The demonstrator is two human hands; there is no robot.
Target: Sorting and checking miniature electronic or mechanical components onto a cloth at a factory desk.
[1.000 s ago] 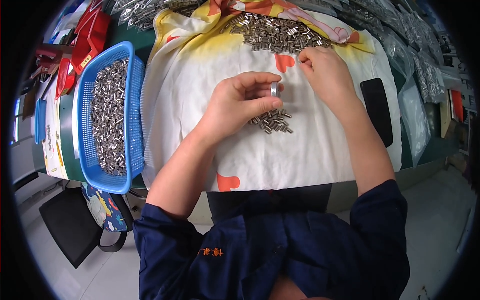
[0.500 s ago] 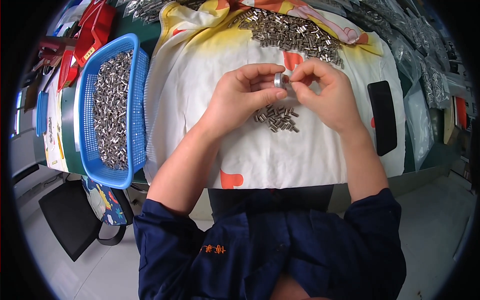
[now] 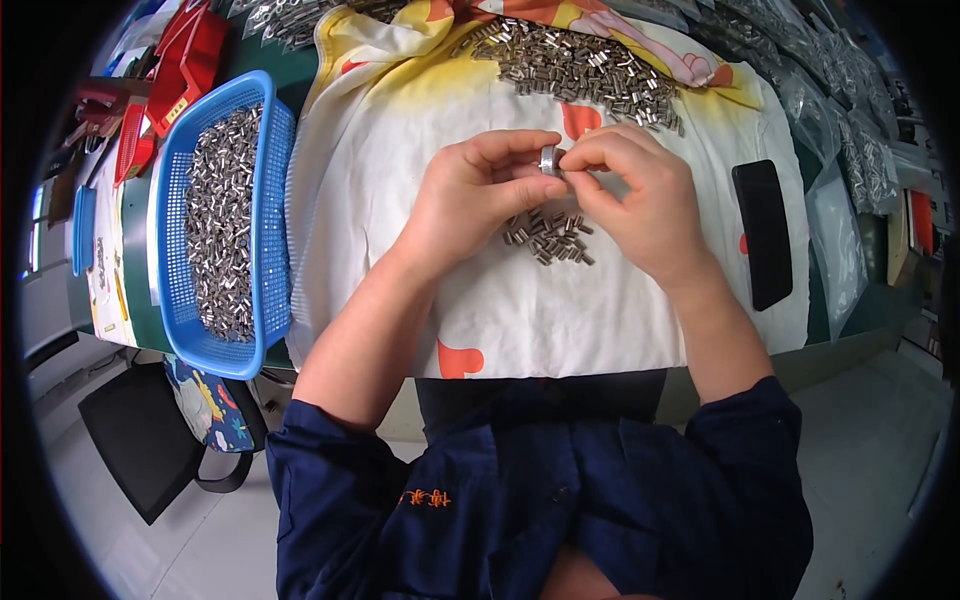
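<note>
My left hand (image 3: 478, 195) pinches a small silver metal ring (image 3: 549, 160) between thumb and fingers above the white cloth (image 3: 540, 320). My right hand (image 3: 640, 200) meets it from the right, its fingertips closed against the ring's side; whether they hold a small part I cannot tell. Just below both hands lies a small heap of short metal pins (image 3: 550, 238) on the cloth. A much larger pile of the same pins (image 3: 590, 65) spreads across the far part of the cloth.
A blue plastic basket (image 3: 268, 200) full of metal pins stands at the left. A black phone (image 3: 762, 232) lies on the cloth at the right. Clear bags of parts (image 3: 850, 150) line the right edge. Red boxes (image 3: 185, 55) sit at the far left.
My right hand came back from the far pile and closed in against the ring in my left hand. Both hands now meet above the small heap.
</note>
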